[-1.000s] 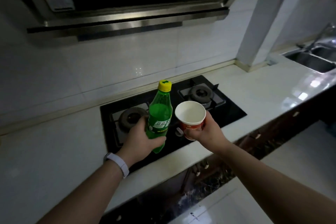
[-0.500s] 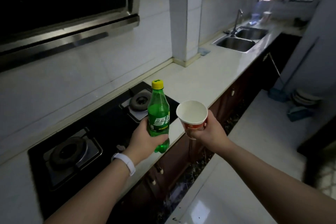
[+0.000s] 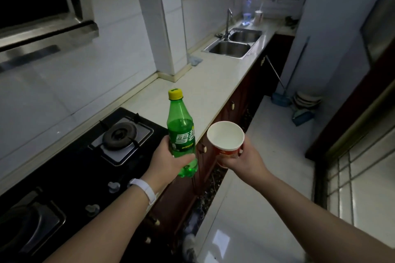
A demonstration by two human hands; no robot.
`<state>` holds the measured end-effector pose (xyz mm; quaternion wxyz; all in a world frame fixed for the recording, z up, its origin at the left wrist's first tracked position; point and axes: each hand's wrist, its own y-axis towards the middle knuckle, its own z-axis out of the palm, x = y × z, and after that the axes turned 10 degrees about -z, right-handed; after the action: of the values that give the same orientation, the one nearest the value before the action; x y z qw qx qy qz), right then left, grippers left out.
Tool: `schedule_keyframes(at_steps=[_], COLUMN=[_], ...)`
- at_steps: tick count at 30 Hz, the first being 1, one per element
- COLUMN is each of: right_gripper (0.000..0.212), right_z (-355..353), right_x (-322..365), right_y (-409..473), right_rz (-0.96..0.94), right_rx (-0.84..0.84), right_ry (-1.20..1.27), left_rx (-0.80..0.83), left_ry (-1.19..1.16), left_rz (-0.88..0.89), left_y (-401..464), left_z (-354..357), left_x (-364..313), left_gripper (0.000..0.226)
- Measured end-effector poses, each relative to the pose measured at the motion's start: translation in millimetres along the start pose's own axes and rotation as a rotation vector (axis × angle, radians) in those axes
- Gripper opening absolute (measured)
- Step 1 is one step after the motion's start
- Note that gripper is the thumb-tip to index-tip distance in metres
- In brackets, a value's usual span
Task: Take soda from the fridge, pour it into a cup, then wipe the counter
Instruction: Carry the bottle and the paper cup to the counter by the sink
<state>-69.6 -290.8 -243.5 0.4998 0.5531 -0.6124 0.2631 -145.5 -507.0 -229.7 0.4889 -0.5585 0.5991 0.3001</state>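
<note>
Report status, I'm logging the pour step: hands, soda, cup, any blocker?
Left hand grips soda bottle, upright. Right hand holds paper cup, empty. Yellow cap on; no free hand.

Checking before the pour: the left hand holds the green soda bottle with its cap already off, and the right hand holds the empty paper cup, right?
Not quite. The head view shows the yellow cap still on the bottle. The rest holds: left hand grips it, right hand holds the empty cup.

One green soda bottle (image 3: 181, 132) and one paper cup (image 3: 225, 139), each in one of two hands, left hand (image 3: 168, 160) and right hand (image 3: 245, 159); two stove burners (image 3: 119, 133), four knobs (image 3: 113, 187) (one partly hidden), two sink basins (image 3: 229, 48), one faucet (image 3: 228, 22).
</note>
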Motion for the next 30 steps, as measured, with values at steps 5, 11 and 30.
schedule_keyframes(at_steps=[5, 11, 30], right_gripper=[0.075, 0.073, 0.076], right_z=[-10.0, -8.6, -59.2], right_x=[-15.5, -27.2, -87.2], right_y=[42.8, 114.5, 241.5], right_rz=[0.055, 0.085, 0.178], right_rx=[-0.042, -0.043, -0.191], right_ry=[-0.032, -0.070, -0.195], left_rx=[0.055, 0.104, 0.294], left_ry=[-0.020, -0.042, 0.027], left_rz=[-0.018, -0.034, -0.021], left_y=[55.2, 145.5, 318.0], left_z=[15.7, 21.1, 88.9], left_x=[0.4, -8.9, -48.2], left_gripper=[0.056, 0.055, 0.051])
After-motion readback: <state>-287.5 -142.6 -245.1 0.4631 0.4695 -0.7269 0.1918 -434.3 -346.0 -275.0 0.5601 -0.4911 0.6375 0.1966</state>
